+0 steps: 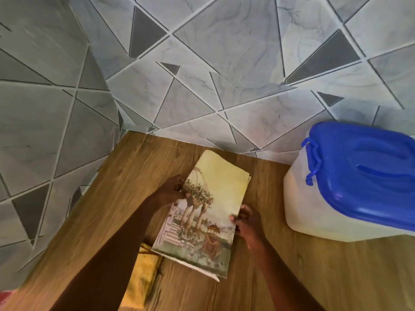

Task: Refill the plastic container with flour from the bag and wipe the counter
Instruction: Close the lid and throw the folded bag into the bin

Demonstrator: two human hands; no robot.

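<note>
A flat, folded flour bag (208,207) with a yellow top and a printed garden scene lies on the wooden counter (125,176). My left hand (174,190) pinches its left edge and my right hand (247,221) pinches its right edge. To the right stands a white plastic container (314,203) with its blue lid (363,176) on and a blue clasp at the lid's left side. A yellow cloth (141,279) lies crumpled on the counter under my left forearm.
Grey marbled tiles with dark triangles cover the walls (202,75) behind and to the left, meeting in a corner just beyond the bag. Something red (5,297) shows at the bottom left edge.
</note>
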